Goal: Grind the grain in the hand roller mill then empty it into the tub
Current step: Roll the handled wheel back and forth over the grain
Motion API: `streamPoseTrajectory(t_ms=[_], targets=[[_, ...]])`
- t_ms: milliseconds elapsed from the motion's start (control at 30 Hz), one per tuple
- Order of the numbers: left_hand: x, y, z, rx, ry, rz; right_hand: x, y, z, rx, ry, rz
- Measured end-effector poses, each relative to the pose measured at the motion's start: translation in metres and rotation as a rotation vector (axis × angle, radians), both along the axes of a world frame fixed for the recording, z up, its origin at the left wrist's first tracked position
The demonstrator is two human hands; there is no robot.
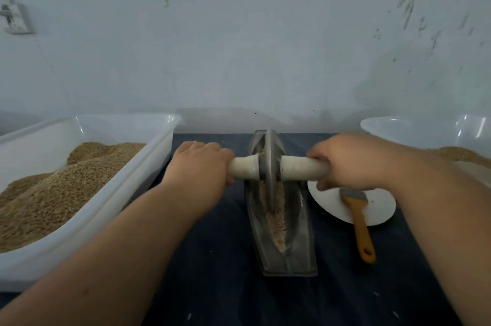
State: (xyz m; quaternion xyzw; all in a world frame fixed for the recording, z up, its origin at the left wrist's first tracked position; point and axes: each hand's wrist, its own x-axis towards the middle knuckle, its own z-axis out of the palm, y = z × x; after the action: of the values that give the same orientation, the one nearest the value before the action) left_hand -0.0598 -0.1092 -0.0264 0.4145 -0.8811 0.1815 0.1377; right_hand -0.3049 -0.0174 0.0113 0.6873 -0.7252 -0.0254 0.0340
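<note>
Orange-handled brush (358, 219), bristle end on white plate (382, 206); dark tablecloth (212, 259); wall socket (16, 18).

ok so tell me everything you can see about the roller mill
The roller mill is a long, boat-shaped grey metal trough lying lengthwise on the dark cloth, between the tub and the white plate. A thin metal wheel stands upright in its groove near the far end, on a pale, wood-like handle that runs crosswise through its hub. The left hand grips one end, the right hand the other. Crushed tan grain lies along the groove on the near side of the wheel.
</note>
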Motion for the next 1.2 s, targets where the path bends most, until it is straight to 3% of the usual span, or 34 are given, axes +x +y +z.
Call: streamPoseTrajectory(t_ms=[133, 267, 467, 600, 700, 1000, 1200], targets=[[0.013, 0.027, 0.026, 0.029, -0.168, -0.040, 0.006, 0.023, 0.025, 0.216, -0.013, 0.052], [0.016, 0.029, 0.026, 0.093, -0.114, -0.024, 0.001, 0.019, 0.022, 0.233, -0.053, 0.053], [-0.003, 0.000, -0.008, 0.032, 0.116, 0.050, -0.014, -0.012, -0.018, -0.146, -0.122, -0.003], [-0.012, -0.012, -0.024, 0.027, 0.216, 0.067, -0.014, -0.027, -0.042, -0.368, -0.058, 0.022], [-0.013, -0.009, -0.016, 0.002, 0.187, 0.032, -0.013, -0.022, -0.032, -0.252, -0.023, -0.015], [0.013, 0.044, 0.035, 0.061, -0.253, 0.053, 0.008, 0.028, 0.030, 0.303, -0.062, 0.086], [0.001, 0.015, 0.015, 0.168, -0.102, 0.103, 0.004, 0.007, 0.006, 0.115, 0.020, 0.050]])
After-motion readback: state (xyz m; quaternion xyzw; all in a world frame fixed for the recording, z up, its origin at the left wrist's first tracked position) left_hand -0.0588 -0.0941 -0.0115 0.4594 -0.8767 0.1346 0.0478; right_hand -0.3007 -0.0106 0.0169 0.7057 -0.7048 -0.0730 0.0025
